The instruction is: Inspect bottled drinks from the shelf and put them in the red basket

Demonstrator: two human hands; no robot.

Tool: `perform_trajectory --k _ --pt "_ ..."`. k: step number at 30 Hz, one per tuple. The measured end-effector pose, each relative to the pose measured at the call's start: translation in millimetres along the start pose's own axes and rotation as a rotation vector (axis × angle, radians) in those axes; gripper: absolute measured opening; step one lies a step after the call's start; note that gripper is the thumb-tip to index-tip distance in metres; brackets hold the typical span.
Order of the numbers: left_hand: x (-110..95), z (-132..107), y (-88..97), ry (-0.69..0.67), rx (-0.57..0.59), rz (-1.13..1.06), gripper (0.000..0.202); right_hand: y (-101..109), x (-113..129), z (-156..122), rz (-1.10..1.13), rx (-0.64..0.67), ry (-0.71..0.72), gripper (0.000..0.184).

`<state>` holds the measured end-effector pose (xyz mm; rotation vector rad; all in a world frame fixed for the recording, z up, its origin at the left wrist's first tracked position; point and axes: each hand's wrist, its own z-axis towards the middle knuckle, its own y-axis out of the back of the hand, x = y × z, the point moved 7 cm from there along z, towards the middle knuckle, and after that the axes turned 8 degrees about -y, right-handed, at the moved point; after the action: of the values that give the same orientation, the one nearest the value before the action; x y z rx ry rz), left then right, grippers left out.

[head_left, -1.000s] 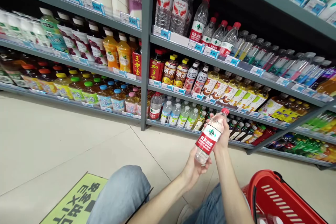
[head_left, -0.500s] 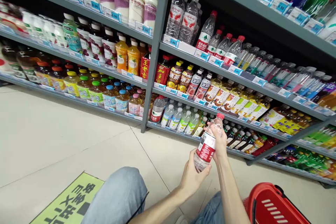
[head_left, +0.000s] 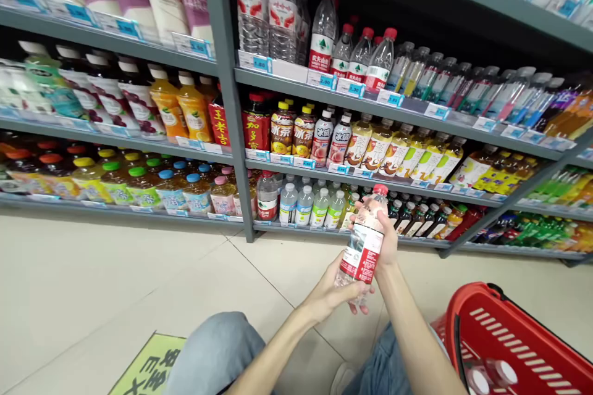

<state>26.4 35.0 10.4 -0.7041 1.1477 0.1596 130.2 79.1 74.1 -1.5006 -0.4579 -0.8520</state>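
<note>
A clear plastic water bottle (head_left: 364,247) with a red cap and a red and white label is held between my two hands, tilted with its cap up and away from me. My left hand (head_left: 336,289) wraps round the bottom of the bottle. Higher up, my right hand (head_left: 385,236) is closed on its shoulder from the right side. The label's printed back, with small text, faces me. Similar red-capped bottles (head_left: 365,58) stand on the shelf above.
A red shopping basket (head_left: 519,333) sits at my right, with clear white-capped bottles (head_left: 503,373) inside. Grey shelves (head_left: 230,74) full of drinks run across in front. A green floor sign (head_left: 148,361) lies by my bent knee (head_left: 217,345).
The bottle has turned in my hands, so more of the white part of its label shows. My view has shifted right and down, bringing more of the basket and the bottles in it into sight.
</note>
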Motion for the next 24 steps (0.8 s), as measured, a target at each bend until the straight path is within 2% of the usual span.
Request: perform_trajectory --k 4,8,24 --pt "9.3 1.5 3.1 -0.005 -0.099 0.009 0.068 0.7 -3.8 2.6 0.027 0.033 -0.027 0.041" --pt "7.6 0.5 4.2 -0.019 -0.158 0.030 0.060 5.1 -5.3 6.1 0.025 0.012 -0.041 0.038" --pt "3.8 2.0 1.4 -0.083 -0.176 0.055 0.057 3.7 -5.3 7.2 0.036 0.030 -0.058 0.040"
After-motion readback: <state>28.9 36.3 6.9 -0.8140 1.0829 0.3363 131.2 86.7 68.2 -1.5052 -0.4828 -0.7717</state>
